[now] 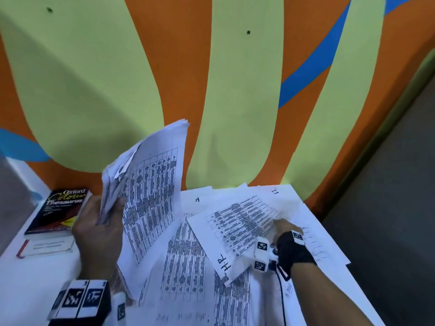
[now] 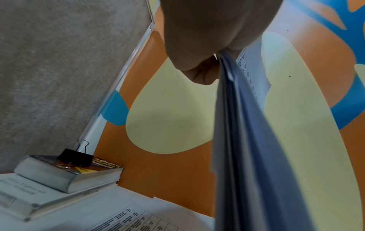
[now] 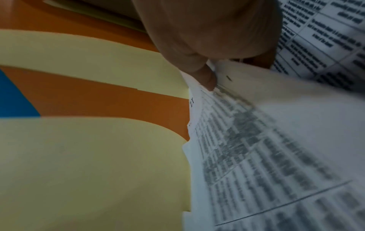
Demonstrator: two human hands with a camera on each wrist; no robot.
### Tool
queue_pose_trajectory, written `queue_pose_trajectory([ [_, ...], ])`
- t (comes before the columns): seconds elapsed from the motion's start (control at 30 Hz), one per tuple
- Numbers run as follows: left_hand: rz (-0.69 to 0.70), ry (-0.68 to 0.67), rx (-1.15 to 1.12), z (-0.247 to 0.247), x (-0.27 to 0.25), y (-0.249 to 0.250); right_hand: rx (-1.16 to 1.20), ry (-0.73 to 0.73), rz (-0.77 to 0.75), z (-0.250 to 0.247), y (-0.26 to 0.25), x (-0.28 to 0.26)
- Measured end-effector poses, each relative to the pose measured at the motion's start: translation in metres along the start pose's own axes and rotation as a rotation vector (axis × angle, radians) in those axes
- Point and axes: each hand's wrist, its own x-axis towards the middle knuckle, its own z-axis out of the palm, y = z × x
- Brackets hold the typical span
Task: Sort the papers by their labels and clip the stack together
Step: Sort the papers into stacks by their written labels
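Observation:
My left hand [image 1: 98, 231] grips a stack of printed sheets [image 1: 150, 184] and holds it upright above the table's left side. In the left wrist view the stack [image 2: 247, 140] hangs edge-on from the hand [image 2: 197, 46]. My right hand [image 1: 286, 228] reaches into the loose papers [image 1: 186, 267] spread over the table. There it pinches the edge of a printed sheet [image 3: 256, 140] between thumb [image 3: 207, 78] and fingers. A sheet marked "H.R" [image 1: 240, 231] lies tilted against that hand, and I cannot tell which label the pinched sheet bears. A black binder clip [image 2: 76, 157] sits on a book.
Two stacked books lie at the table's left; the top one is a thesaurus [image 1: 58, 212]. An orange, yellow and blue painted wall [image 1: 235, 90] stands right behind the white table [image 1: 28, 290]. The table ends at the right, with grey floor [image 1: 388, 208] beyond.

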Motion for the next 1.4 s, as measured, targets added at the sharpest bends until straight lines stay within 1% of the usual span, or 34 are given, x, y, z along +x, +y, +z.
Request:
queue_pose_trajectory([
  [0.03, 0.001, 0.003, -0.006, -0.001, 0.001, -0.001, -0.037, 0.092, -0.073, 0.004, -0.002, 0.007],
  [0.07, 0.011, 0.007, -0.008, -0.001, 0.003, -0.002, -0.042, 0.161, -0.09, 0.005, -0.011, -0.008],
  [0.13, -0.016, 0.015, -0.044, -0.002, 0.003, -0.007, 0.086, 0.365, -0.228, -0.003, -0.027, -0.036],
  [0.17, -0.06, 0.026, -0.052, -0.002, 0.004, -0.009, 0.1, 0.381, -0.359, -0.005, -0.035, -0.044],
  [0.23, -0.103, 0.045, -0.049, -0.003, 0.006, -0.016, 0.057, 0.308, -0.656, -0.011, -0.046, -0.059],
  [0.27, -0.112, 0.053, -0.048, -0.003, 0.007, -0.02, 0.078, 0.266, -0.758, -0.019, -0.057, -0.074],
  [0.33, -0.132, 0.074, -0.052, -0.004, 0.009, -0.026, 0.141, 0.236, -0.937, -0.034, -0.079, -0.095],
  [0.37, -0.137, 0.089, -0.05, -0.005, 0.009, -0.031, 0.149, 0.235, -1.015, -0.043, -0.092, -0.103],
  [0.4, -0.152, 0.104, -0.044, -0.005, 0.009, -0.033, 0.219, 0.205, -1.064, -0.052, -0.106, -0.111],
  [0.43, -0.159, 0.126, -0.007, -0.006, 0.01, -0.035, 0.239, 0.192, -1.076, -0.058, -0.118, -0.115],
  [0.5, -0.156, 0.158, 0.054, -0.011, 0.014, -0.038, 0.302, 0.153, -0.991, -0.063, -0.136, -0.113],
  [0.53, -0.172, 0.173, 0.059, -0.015, 0.016, -0.038, 0.36, 0.061, -0.906, -0.062, -0.142, -0.111],
  [0.57, -0.19, 0.191, 0.064, -0.019, 0.019, -0.039, 0.368, -0.028, -0.82, -0.059, -0.145, -0.111],
  [0.6, -0.207, 0.209, 0.067, -0.024, 0.022, -0.041, 0.325, -0.122, -0.728, -0.052, -0.143, -0.109],
  [0.67, -0.232, 0.229, 0.102, -0.035, 0.024, -0.05, 0.107, -0.279, -0.599, -0.029, -0.127, -0.109],
  [0.73, -0.243, 0.246, 0.141, -0.046, 0.025, -0.055, -0.085, -0.399, -0.529, 0.007, -0.1, -0.106],
  [0.8, -0.249, 0.263, 0.144, -0.054, 0.024, -0.056, -0.223, -0.445, -0.401, 0.053, -0.068, -0.095],
  [0.87, -0.257, 0.261, 0.152, -0.06, 0.023, -0.053, -0.351, -0.438, -0.274, 0.101, -0.04, -0.079],
  [0.9, -0.256, 0.252, 0.164, -0.063, 0.022, -0.051, -0.398, -0.4, -0.263, 0.123, -0.032, -0.081],
  [0.97, -0.24, 0.247, 0.174, -0.07, 0.021, -0.047, -0.527, -0.22, -0.265, 0.151, -0.026, -0.096],
  [1.0, -0.235, 0.248, 0.171, -0.073, 0.02, -0.046, -0.587, -0.143, -0.241, 0.16, -0.025, -0.104],
  [1.03, -0.233, 0.248, 0.17, -0.077, 0.018, -0.047, -0.642, -0.139, -0.231, 0.169, -0.023, -0.11],
  [1.13, -0.23, 0.251, 0.165, -0.082, 0.013, -0.05, -0.76, -0.15, -0.282, 0.183, -0.02, -0.125],
  [1.17, -0.229, 0.245, 0.171, -0.082, 0.012, -0.048, -0.768, -0.123, -0.29, 0.185, -0.017, -0.125],
  [1.2, -0.223, 0.223, 0.177, -0.083, 0.011, -0.047, -0.747, -0.104, -0.302, 0.186, -0.012, -0.124],
  [1.23, -0.22, 0.202, 0.183, -0.085, 0.01, -0.047, -0.708, -0.127, -0.323, 0.187, -0.009, -0.124],
  [1.27, -0.222, 0.182, 0.185, -0.086, 0.008, -0.047, -0.668, -0.184, -0.35, 0.18, -0.007, -0.123],
  [1.3, -0.222, 0.17, 0.191, -0.087, 0.008, -0.046, -0.633, -0.215, -0.392, 0.173, -0.006, -0.125],
  [1.4, -0.222, 0.168, 0.182, -0.091, 0.007, -0.045, -0.508, -0.191, -0.577, 0.146, -0.015, -0.13],
])
